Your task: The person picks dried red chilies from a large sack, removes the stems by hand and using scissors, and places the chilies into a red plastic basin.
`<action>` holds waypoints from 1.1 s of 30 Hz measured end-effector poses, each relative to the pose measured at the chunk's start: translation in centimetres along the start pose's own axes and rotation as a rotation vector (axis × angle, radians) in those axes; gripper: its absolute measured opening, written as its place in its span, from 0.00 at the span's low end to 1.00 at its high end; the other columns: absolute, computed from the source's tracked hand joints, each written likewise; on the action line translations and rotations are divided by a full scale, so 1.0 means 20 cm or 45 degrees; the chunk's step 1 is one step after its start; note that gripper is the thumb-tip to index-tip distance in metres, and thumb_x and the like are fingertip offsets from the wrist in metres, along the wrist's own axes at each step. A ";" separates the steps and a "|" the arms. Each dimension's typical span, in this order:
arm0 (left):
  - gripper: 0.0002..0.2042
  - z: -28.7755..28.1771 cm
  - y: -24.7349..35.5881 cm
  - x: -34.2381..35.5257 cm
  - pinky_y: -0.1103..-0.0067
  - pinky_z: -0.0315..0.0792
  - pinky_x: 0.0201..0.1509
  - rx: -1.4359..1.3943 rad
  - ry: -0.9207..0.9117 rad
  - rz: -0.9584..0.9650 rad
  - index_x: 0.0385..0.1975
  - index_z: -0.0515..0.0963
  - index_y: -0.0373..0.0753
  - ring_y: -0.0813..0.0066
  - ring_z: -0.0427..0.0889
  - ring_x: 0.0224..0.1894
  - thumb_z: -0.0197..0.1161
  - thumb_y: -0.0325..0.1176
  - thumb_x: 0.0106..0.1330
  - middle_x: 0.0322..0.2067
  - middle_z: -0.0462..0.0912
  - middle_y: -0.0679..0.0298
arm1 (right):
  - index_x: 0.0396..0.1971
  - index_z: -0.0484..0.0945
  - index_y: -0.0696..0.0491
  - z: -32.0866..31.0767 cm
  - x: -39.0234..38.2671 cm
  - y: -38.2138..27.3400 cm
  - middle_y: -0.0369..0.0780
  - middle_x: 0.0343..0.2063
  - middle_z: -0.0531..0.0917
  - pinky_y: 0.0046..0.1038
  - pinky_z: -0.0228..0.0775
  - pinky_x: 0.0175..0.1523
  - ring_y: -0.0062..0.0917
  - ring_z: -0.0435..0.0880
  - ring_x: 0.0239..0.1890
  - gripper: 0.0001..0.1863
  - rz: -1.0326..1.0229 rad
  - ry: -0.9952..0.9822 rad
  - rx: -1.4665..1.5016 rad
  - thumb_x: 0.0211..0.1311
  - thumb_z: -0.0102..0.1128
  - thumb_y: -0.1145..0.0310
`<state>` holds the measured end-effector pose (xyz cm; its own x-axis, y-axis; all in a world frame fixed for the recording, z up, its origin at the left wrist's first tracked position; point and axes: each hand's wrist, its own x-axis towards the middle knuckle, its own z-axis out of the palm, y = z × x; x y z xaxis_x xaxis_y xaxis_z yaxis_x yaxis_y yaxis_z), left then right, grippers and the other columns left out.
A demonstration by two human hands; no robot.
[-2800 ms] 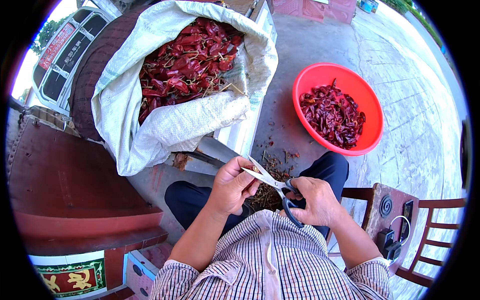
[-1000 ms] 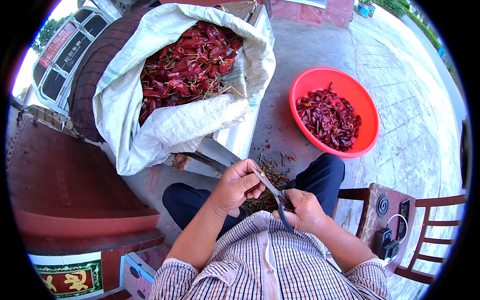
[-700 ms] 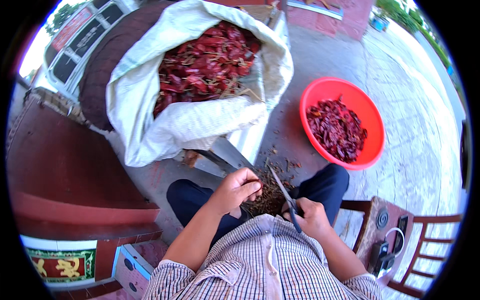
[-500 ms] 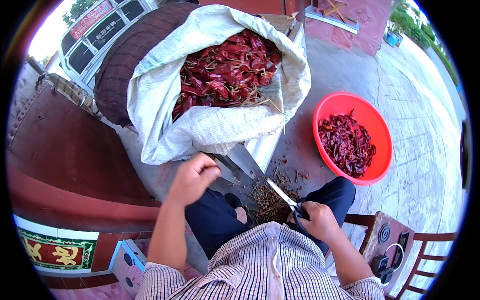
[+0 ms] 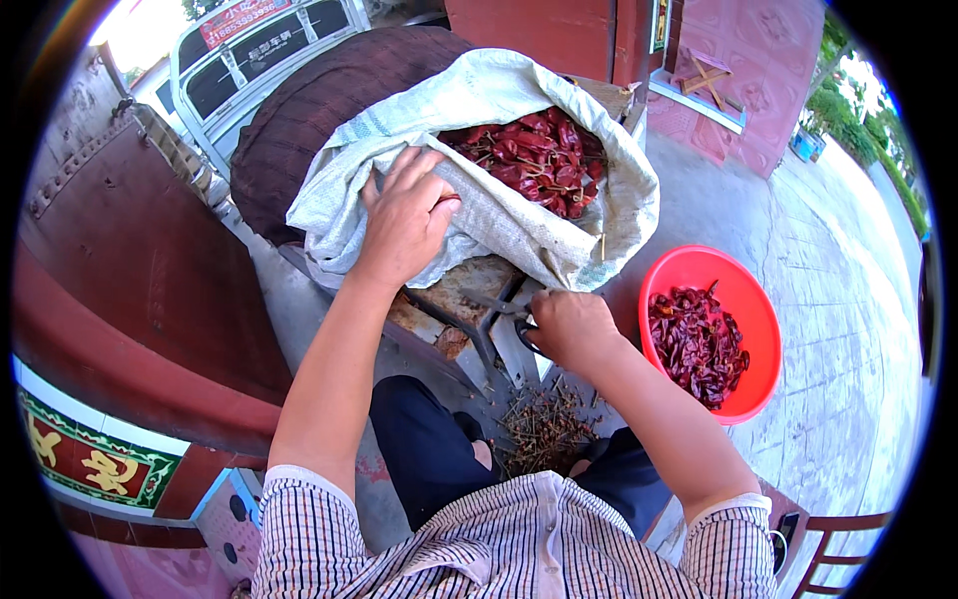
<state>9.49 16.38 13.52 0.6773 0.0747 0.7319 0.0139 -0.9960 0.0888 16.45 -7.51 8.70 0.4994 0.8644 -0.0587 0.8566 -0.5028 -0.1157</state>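
A white woven sack (image 5: 479,215) lies tilted on a rusty-topped stand (image 5: 479,285), its mouth full of dried red chili peppers (image 5: 544,160). My left hand (image 5: 404,215) grips the sack's near left side, its fingers bent over the folded cloth. My right hand (image 5: 574,327) is closed round the black handles of a pair of scissors (image 5: 499,303), just below the sack's near rim. The scissors' blades point left over the stand. Whether the right fingers also touch the rim is hard to see.
A red plastic basin (image 5: 768,329) with chilies (image 5: 697,344) stands on the ground at the right. Cut stems (image 5: 547,427) litter the ground between my feet. A dark cloth-covered bulk (image 5: 309,110) sits behind the sack; a red metal panel (image 5: 170,290) is at the left.
Both hands have reached forward, the left onto the sack, the right with the scissors from my lap to its rim. The near side of the sack is pulled up, covering part of the chilies.
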 end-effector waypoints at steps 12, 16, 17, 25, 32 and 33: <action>0.05 -0.22 0.17 -0.28 0.65 0.74 0.55 -0.246 0.103 0.000 0.34 0.80 0.35 0.50 0.82 0.50 0.67 0.27 0.63 0.48 0.84 0.52 | 0.41 0.83 0.55 0.14 0.42 -0.22 0.49 0.44 0.83 0.40 0.83 0.46 0.41 0.89 0.43 0.11 -0.036 0.343 -0.043 0.59 0.61 0.70; 0.05 -0.30 0.25 -0.46 0.67 0.75 0.57 -0.520 0.131 -0.198 0.35 0.83 0.35 0.54 0.83 0.50 0.69 0.26 0.61 0.46 0.85 0.54 | 0.41 0.80 0.55 0.22 0.23 -0.19 0.46 0.43 0.83 0.38 0.81 0.44 0.41 0.87 0.39 0.11 -0.315 0.781 0.305 0.57 0.61 0.73; 0.05 -0.29 0.26 -0.51 0.68 0.75 0.57 -0.547 0.147 -0.166 0.35 0.83 0.36 0.55 0.83 0.51 0.70 0.25 0.61 0.47 0.85 0.54 | 0.45 0.81 0.55 0.21 0.13 -0.20 0.46 0.44 0.84 0.36 0.81 0.45 0.40 0.86 0.42 0.14 -0.333 0.625 0.606 0.58 0.62 0.73; 0.12 -0.16 0.53 -0.48 0.65 0.75 0.57 -0.813 -0.027 0.102 0.40 0.84 0.39 0.54 0.84 0.51 0.71 0.25 0.56 0.47 0.85 0.55 | 0.55 0.76 0.56 0.25 -0.30 -0.22 0.33 0.33 0.78 0.23 0.73 0.40 0.18 0.77 0.34 0.21 -0.409 0.125 2.468 0.77 0.56 0.54; 0.18 -0.29 0.40 -0.38 0.63 0.66 0.66 0.018 -0.205 0.168 0.49 0.83 0.39 0.53 0.76 0.62 0.68 0.40 0.62 0.58 0.81 0.56 | 0.38 0.81 0.56 0.01 -0.48 -0.10 0.42 0.32 0.85 0.37 0.79 0.37 0.35 0.88 0.35 0.12 -0.279 0.062 0.605 0.66 0.60 0.61; 0.18 -0.25 0.33 -0.45 0.63 0.67 0.66 -0.011 -0.493 0.048 0.50 0.82 0.39 0.53 0.76 0.62 0.68 0.40 0.62 0.58 0.80 0.55 | 0.37 0.82 0.56 -0.10 -0.51 -0.13 0.44 0.32 0.87 0.40 0.81 0.36 0.39 0.89 0.35 0.11 -0.356 0.048 0.308 0.63 0.61 0.64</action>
<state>-0.30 9.34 10.92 0.9048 0.0118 0.4258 -0.0216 -0.9971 0.0735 9.47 -15.01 11.52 0.2590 0.9648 0.0444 0.9074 -0.2273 -0.3536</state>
